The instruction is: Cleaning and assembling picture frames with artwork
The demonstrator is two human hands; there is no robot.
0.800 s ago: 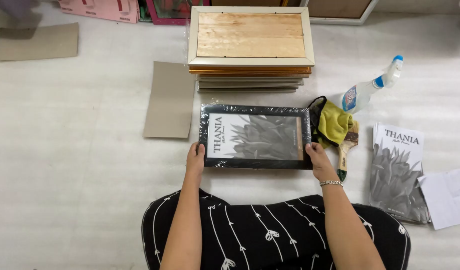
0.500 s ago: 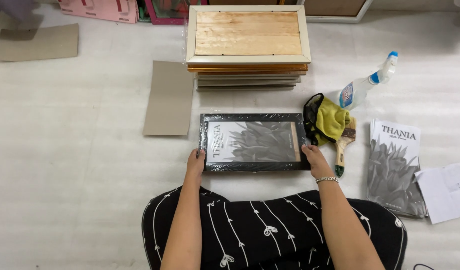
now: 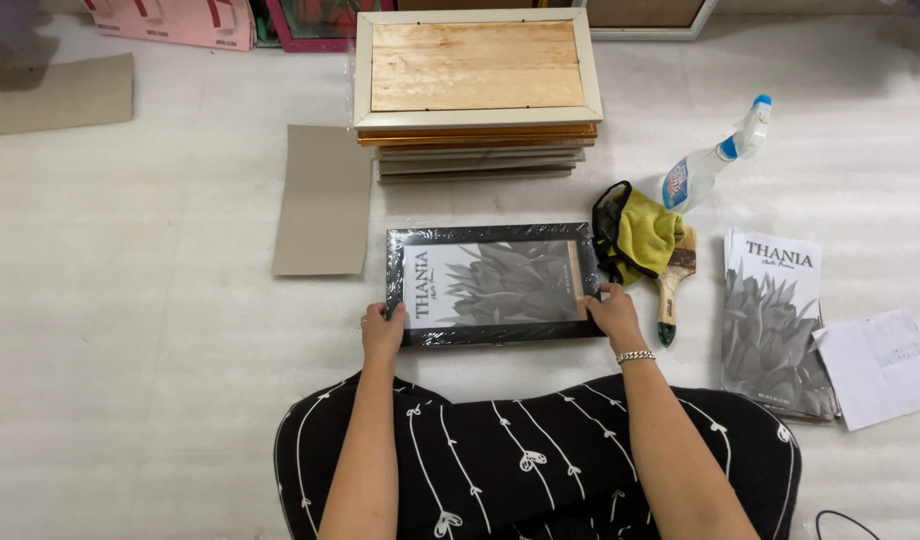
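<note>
A black picture frame [image 3: 492,234] with a grey leaf print under its glass lies flat on the white floor in front of my knees. My left hand [image 3: 382,331] grips its near left corner. My right hand [image 3: 609,311], with a bracelet at the wrist, holds its near right corner. Both thumbs rest on the frame's top face.
Beyond the black frame sits a stack of frames [image 3: 477,92], the top one face down. A brown cardboard sheet [image 3: 324,199] lies to the left. To the right are a yellow cloth [image 3: 644,232], a paintbrush [image 3: 672,285], a spray bottle [image 3: 712,159] and grey prints [image 3: 775,320].
The frame has shifted a little nearer to me, with both hands still at its near corners. The light paper inside now shows a narrow brown strip at its right end.
</note>
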